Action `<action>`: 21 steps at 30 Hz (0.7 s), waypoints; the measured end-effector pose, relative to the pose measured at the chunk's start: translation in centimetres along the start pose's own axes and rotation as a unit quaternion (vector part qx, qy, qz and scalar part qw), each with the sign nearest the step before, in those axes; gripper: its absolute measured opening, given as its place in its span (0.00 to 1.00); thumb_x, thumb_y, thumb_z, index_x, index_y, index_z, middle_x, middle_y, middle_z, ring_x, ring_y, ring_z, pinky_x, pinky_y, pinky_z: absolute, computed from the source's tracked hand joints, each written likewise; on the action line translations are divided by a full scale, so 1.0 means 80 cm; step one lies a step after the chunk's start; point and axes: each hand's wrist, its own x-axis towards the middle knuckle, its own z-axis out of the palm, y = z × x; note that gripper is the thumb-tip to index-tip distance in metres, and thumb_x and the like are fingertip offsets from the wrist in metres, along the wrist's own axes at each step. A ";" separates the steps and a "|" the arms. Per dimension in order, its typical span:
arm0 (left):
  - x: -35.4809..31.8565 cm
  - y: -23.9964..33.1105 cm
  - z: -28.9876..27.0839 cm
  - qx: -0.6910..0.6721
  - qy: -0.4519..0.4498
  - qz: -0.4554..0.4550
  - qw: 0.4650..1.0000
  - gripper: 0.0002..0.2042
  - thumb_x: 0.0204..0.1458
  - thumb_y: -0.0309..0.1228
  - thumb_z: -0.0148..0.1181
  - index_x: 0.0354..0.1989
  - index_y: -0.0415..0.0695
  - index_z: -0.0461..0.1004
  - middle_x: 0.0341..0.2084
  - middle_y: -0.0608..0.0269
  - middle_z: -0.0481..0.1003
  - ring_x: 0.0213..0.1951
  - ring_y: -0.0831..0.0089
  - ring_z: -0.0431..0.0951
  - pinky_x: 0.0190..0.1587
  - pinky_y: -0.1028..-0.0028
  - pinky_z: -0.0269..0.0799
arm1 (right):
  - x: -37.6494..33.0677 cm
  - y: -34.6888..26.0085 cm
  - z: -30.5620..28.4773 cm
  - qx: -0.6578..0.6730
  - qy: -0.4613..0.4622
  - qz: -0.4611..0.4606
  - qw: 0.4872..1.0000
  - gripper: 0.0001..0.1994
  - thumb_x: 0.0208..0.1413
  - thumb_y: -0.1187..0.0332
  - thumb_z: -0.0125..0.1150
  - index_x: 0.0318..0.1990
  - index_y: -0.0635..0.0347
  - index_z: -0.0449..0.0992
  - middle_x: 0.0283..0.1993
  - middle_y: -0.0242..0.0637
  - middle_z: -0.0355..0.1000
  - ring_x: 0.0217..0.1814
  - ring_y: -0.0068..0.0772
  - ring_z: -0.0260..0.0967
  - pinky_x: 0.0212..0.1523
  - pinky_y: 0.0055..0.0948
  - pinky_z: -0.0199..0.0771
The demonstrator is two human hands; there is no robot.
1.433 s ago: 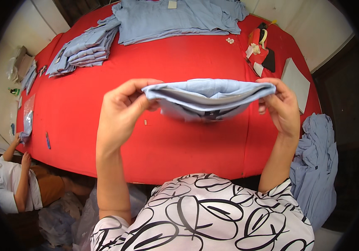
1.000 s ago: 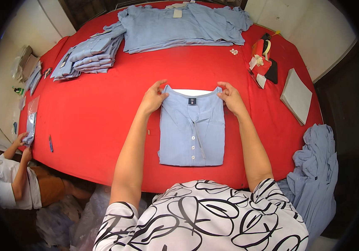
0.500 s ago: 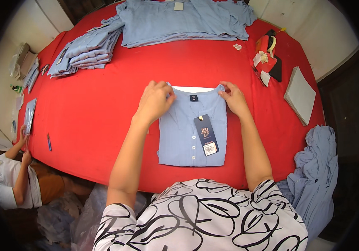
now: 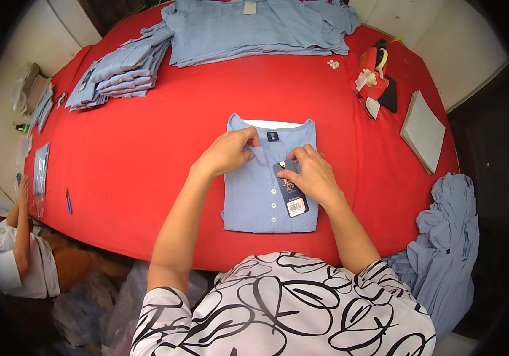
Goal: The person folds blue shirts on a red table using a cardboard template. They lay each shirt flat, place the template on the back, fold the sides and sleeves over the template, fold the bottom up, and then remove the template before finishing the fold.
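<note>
A folded light-blue shirt (image 4: 254, 202) lies flat on the red table (image 4: 147, 148), collar away from me. A dark hang tag (image 4: 293, 196) with a white sticker rests on its front placket. My left hand (image 4: 227, 153) pinches the shirt fabric just below the collar. My right hand (image 4: 312, 177) lies over the top of the tag, fingers closed on its upper end near a small pin or loop.
Piles of blue shirts lie at the far side: a folded stack (image 4: 118, 71) far left, spread shirts (image 4: 254, 26) far centre. Red tools and tags (image 4: 376, 74) and a grey board (image 4: 423, 130) sit at the right. Crumpled blue shirts (image 4: 444, 249) hang right. A person (image 4: 17, 255) sits lower left.
I held the folded shirt up, then laid it flat on the table. A hang tag appeared on its front, and both hands moved from the collar corners to the placket and tag.
</note>
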 end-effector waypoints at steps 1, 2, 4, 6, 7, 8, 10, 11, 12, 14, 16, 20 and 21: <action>-0.001 -0.006 0.007 -0.018 0.022 0.001 1.000 0.15 0.47 0.24 0.62 0.45 0.43 0.73 0.39 0.56 0.76 0.44 0.61 0.76 0.44 0.62 0.72 | 0.003 -0.002 -0.003 0.020 -0.001 0.007 1.000 0.22 0.49 0.54 0.69 0.44 0.62 0.76 0.43 0.43 0.71 0.45 0.46 0.70 0.47 0.41 0.70; -0.004 -0.015 0.017 -0.036 0.045 0.003 0.998 0.15 0.47 0.24 0.63 0.45 0.43 0.73 0.40 0.57 0.76 0.44 0.61 0.76 0.44 0.63 0.72 | 0.008 -0.003 -0.006 0.039 -0.002 0.012 0.999 0.21 0.50 0.55 0.68 0.44 0.62 0.76 0.44 0.44 0.72 0.45 0.47 0.70 0.49 0.41 0.70; -0.010 -0.013 0.031 -0.057 0.109 0.019 0.992 0.15 0.47 0.23 0.63 0.45 0.43 0.74 0.41 0.58 0.75 0.44 0.62 0.75 0.44 0.63 0.72 | 0.028 0.026 -0.014 0.038 0.051 0.015 0.998 0.19 0.53 0.58 0.66 0.45 0.63 0.77 0.46 0.46 0.72 0.48 0.49 0.69 0.51 0.42 0.69; -0.022 -0.012 0.042 -0.061 0.196 0.037 0.978 0.15 0.48 0.23 0.64 0.45 0.43 0.74 0.43 0.58 0.74 0.43 0.61 0.75 0.45 0.63 0.72 | 0.062 0.074 -0.024 0.008 0.118 0.027 0.993 0.15 0.56 0.61 0.62 0.46 0.63 0.77 0.48 0.47 0.72 0.50 0.51 0.68 0.53 0.43 0.69; -0.024 -0.014 0.049 -0.029 0.220 0.048 0.974 0.15 0.48 0.23 0.64 0.45 0.43 0.74 0.44 0.59 0.74 0.44 0.61 0.74 0.46 0.63 0.71 | 0.083 0.107 -0.035 -0.025 0.161 0.040 0.986 0.14 0.58 0.63 0.59 0.45 0.63 0.78 0.49 0.48 0.72 0.51 0.53 0.67 0.54 0.44 0.68; -0.025 -0.019 0.056 0.004 0.244 0.058 0.968 0.14 0.48 0.24 0.65 0.44 0.43 0.74 0.45 0.59 0.74 0.44 0.61 0.73 0.47 0.63 0.71 | 0.101 0.140 -0.047 -0.092 0.200 0.049 0.974 0.14 0.59 0.63 0.58 0.46 0.62 0.78 0.50 0.47 0.72 0.52 0.53 0.67 0.53 0.47 0.68; -0.027 -0.025 0.071 0.051 0.271 0.081 0.958 0.14 0.48 0.25 0.65 0.44 0.42 0.75 0.45 0.59 0.73 0.46 0.60 0.72 0.49 0.63 0.69 | 0.129 0.194 -0.069 -0.224 0.261 0.086 0.935 0.14 0.60 0.61 0.57 0.46 0.60 0.78 0.51 0.44 0.72 0.53 0.52 0.66 0.53 0.51 0.66; -0.033 -0.027 0.080 0.066 0.275 0.090 0.955 0.14 0.48 0.25 0.66 0.44 0.42 0.75 0.45 0.59 0.73 0.46 0.60 0.72 0.51 0.63 0.68 | 0.141 0.210 -0.074 -0.286 0.281 0.112 0.909 0.14 0.60 0.60 0.57 0.46 0.59 0.79 0.51 0.42 0.71 0.54 0.51 0.65 0.52 0.53 0.65; -0.040 -0.026 0.087 0.083 0.279 0.099 0.952 0.14 0.48 0.26 0.66 0.44 0.42 0.76 0.45 0.59 0.74 0.47 0.60 0.71 0.52 0.62 0.68 | 0.150 0.218 -0.078 -0.310 0.271 0.127 0.902 0.15 0.59 0.59 0.57 0.46 0.58 0.79 0.51 0.41 0.71 0.54 0.50 0.65 0.52 0.52 0.65; -0.051 -0.021 0.100 0.084 0.294 0.117 0.945 0.14 0.48 0.27 0.66 0.45 0.41 0.76 0.45 0.59 0.73 0.48 0.58 0.71 0.52 0.62 0.67 | 0.164 0.231 -0.082 -0.356 0.252 0.156 0.886 0.15 0.59 0.57 0.58 0.46 0.57 0.79 0.52 0.39 0.71 0.55 0.47 0.64 0.52 0.52 0.63; -0.060 -0.019 0.112 0.081 0.287 0.123 0.947 0.16 0.49 0.28 0.66 0.47 0.41 0.76 0.47 0.58 0.73 0.50 0.57 0.71 0.55 0.60 0.67 | 0.172 0.240 -0.081 -0.376 0.252 0.164 0.877 0.15 0.59 0.57 0.58 0.45 0.56 0.80 0.50 0.37 0.72 0.55 0.45 0.64 0.52 0.50 0.63; -0.066 -0.019 0.122 0.107 0.298 0.135 0.939 0.18 0.49 0.28 0.66 0.50 0.41 0.76 0.50 0.57 0.73 0.54 0.57 0.71 0.59 0.57 0.65 | 0.182 0.245 -0.078 -0.396 0.250 0.145 0.871 0.13 0.59 0.58 0.58 0.44 0.56 0.80 0.46 0.36 0.73 0.55 0.44 0.64 0.51 0.51 0.62; -0.068 -0.021 0.124 0.118 0.299 0.137 0.937 0.18 0.50 0.29 0.66 0.50 0.41 0.76 0.50 0.57 0.73 0.54 0.57 0.71 0.60 0.56 0.65 | 0.182 0.244 -0.076 -0.402 0.261 0.136 0.867 0.13 0.59 0.59 0.58 0.43 0.56 0.80 0.45 0.36 0.74 0.54 0.43 0.65 0.51 0.50 0.62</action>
